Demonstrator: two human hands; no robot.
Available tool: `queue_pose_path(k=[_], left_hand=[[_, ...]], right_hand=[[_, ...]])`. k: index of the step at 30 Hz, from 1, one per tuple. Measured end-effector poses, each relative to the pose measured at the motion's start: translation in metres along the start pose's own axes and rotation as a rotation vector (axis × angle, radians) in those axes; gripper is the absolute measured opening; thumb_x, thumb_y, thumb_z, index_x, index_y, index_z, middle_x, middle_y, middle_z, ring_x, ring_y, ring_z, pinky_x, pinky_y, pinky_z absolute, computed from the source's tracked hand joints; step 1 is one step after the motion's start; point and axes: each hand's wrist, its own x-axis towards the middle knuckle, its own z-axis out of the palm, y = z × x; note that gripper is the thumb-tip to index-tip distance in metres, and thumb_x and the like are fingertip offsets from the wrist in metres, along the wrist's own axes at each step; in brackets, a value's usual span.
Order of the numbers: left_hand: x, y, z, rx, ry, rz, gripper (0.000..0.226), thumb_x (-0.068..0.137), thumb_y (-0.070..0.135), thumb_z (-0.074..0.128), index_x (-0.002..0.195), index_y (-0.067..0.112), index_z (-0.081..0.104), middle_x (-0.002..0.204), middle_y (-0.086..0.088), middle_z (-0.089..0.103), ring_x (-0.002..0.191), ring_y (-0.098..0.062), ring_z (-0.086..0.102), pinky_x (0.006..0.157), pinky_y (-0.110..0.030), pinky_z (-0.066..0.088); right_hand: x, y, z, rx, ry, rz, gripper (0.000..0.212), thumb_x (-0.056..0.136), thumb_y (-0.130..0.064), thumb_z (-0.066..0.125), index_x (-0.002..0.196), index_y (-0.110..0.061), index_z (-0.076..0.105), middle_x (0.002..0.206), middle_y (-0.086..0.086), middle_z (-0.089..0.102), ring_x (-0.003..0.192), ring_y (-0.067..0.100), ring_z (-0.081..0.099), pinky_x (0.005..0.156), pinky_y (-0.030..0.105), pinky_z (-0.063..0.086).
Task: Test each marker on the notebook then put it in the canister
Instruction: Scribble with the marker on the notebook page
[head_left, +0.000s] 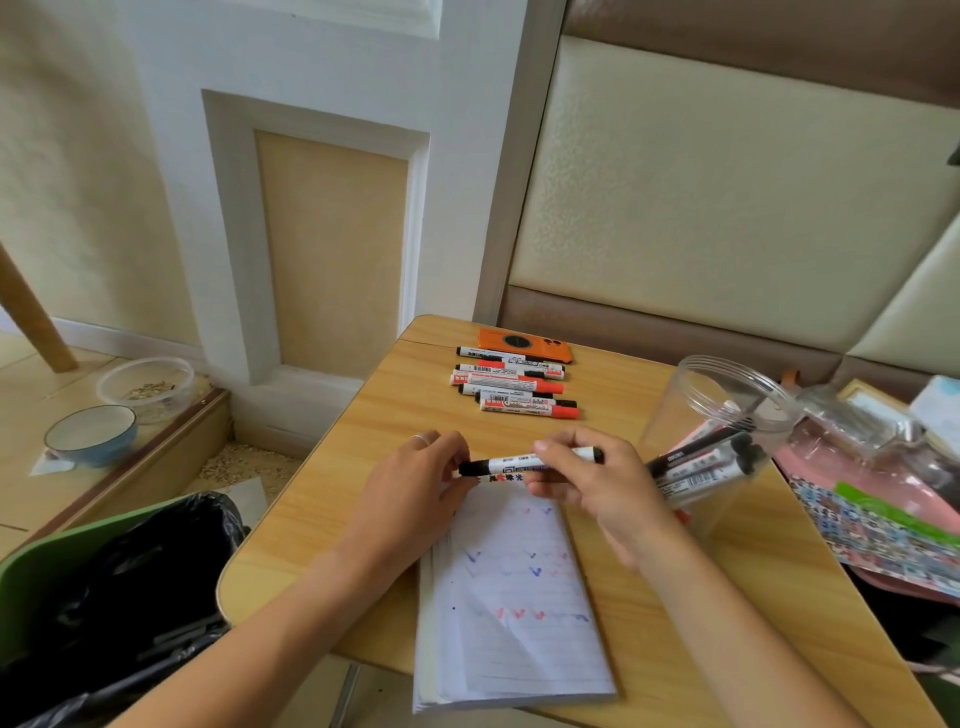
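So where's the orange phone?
The orange phone lies at the table's far edge, just behind the row of markers, left of the clear canister.

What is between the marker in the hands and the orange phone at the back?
In the head view, a row of markers lies on the table between the held marker and the orange phone.

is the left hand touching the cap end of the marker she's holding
Touching. The head view shows the left hand with its fingertips pinching the black cap end of the marker, while the right hand grips the barrel above the notebook.
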Motion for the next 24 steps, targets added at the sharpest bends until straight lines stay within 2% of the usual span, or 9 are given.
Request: queue_pose_path(k=[3, 6, 8, 12, 14, 16, 18, 22, 24], left_hand=[[0.001, -0.002, -0.002, -0.011, 0.016, 0.019, 0.016, 0.090, 0.031, 0.072, 0.099, 0.027, 0.059, 0.095, 0.012, 0.059, 0.077, -0.004, 0.062, 0.061, -0.033, 0.054], [0.001, -0.001, 0.000, 0.029, 0.013, 0.088, 0.020, 0.090, 0.031, 0.073, 0.099, 0.026, 0.056, 0.095, 0.010, 0.059, 0.073, -0.008, 0.062, 0.058, -0.033, 0.052], [0.001, -0.002, 0.002, 0.071, 0.025, 0.120, 0.021, 0.090, 0.027, 0.072, 0.099, 0.024, 0.054, 0.094, 0.008, 0.058, 0.070, -0.014, 0.059, 0.056, -0.031, 0.047], [0.000, -0.006, 0.003, 0.104, 0.019, 0.154, 0.023, 0.088, 0.024, 0.072, 0.098, 0.023, 0.052, 0.091, 0.008, 0.054, 0.070, -0.016, 0.052, 0.063, -0.027, 0.033], [0.000, -0.006, 0.004, 0.100, 0.003, 0.163, 0.024, 0.087, 0.025, 0.071, 0.098, 0.024, 0.050, 0.090, 0.010, 0.052, 0.070, -0.013, 0.047, 0.067, -0.029, 0.038], [0.000, -0.006, 0.006, 0.101, -0.021, 0.174, 0.023, 0.088, 0.024, 0.068, 0.101, 0.025, 0.048, 0.093, 0.010, 0.052, 0.074, -0.012, 0.048, 0.073, -0.032, 0.043], [0.000, -0.006, 0.006, 0.068, -0.064, 0.182, 0.022, 0.088, 0.021, 0.060, 0.108, 0.025, 0.051, 0.101, 0.011, 0.055, 0.086, -0.012, 0.053, 0.080, -0.032, 0.042], [0.001, -0.003, 0.005, -0.043, -0.159, 0.167, 0.042, 0.087, 0.034, 0.032, 0.119, 0.028, 0.059, 0.107, 0.015, 0.055, 0.099, -0.003, 0.044, 0.086, -0.024, 0.029], [0.003, -0.006, 0.008, -0.099, -0.155, 0.142, 0.045, 0.093, 0.040, 0.025, 0.116, 0.029, 0.062, 0.104, 0.016, 0.056, 0.098, -0.002, 0.045, 0.086, -0.028, 0.033]], right_hand=[[0.001, -0.002, -0.007, -0.221, -0.101, -0.002, 0.007, 0.093, -0.006, 0.074, 0.099, -0.008, 0.077, 0.094, 0.014, 0.077, 0.078, 0.022, 0.077, 0.073, 0.030, 0.064], [0.002, 0.001, -0.005, -0.672, -0.095, -0.133, 0.013, 0.095, -0.029, 0.073, 0.107, -0.027, 0.077, 0.093, -0.005, 0.075, 0.072, 0.011, 0.073, 0.072, 0.031, 0.062], [0.000, 0.002, 0.001, -0.947, -0.104, -0.245, 0.018, 0.097, -0.042, 0.066, 0.109, -0.033, 0.076, 0.092, -0.014, 0.072, 0.081, 0.006, 0.067, 0.074, 0.033, 0.058], [-0.004, -0.002, 0.010, -1.262, -0.168, -0.406, 0.021, 0.104, -0.038, 0.050, 0.115, -0.032, 0.067, 0.101, -0.012, 0.066, 0.090, 0.014, 0.060, 0.073, 0.037, 0.053], [-0.003, 0.000, 0.014, -1.321, -0.220, -0.439, 0.022, 0.104, -0.032, 0.044, 0.117, -0.027, 0.061, 0.105, -0.008, 0.063, 0.093, 0.017, 0.059, 0.075, 0.037, 0.051], [-0.002, 0.004, 0.017, -1.289, -0.243, -0.438, 0.016, 0.103, -0.030, 0.043, 0.108, -0.025, 0.057, 0.101, -0.006, 0.060, 0.090, 0.019, 0.058, 0.076, 0.040, 0.052], [0.000, 0.007, 0.019, -1.209, -0.248, -0.420, 0.012, 0.103, -0.035, 0.047, 0.102, -0.027, 0.055, 0.096, -0.008, 0.057, 0.087, 0.016, 0.056, 0.075, 0.041, 0.052], [0.003, 0.014, 0.018, -1.228, -0.201, -0.444, 0.020, 0.106, -0.041, 0.049, 0.116, -0.028, 0.060, 0.102, -0.008, 0.058, 0.093, 0.017, 0.056, 0.077, 0.038, 0.051], [0.002, 0.018, 0.019, -1.282, -0.152, -0.487, 0.021, 0.107, -0.040, 0.047, 0.120, -0.027, 0.057, 0.105, -0.007, 0.058, 0.094, 0.019, 0.058, 0.076, 0.038, 0.052]])
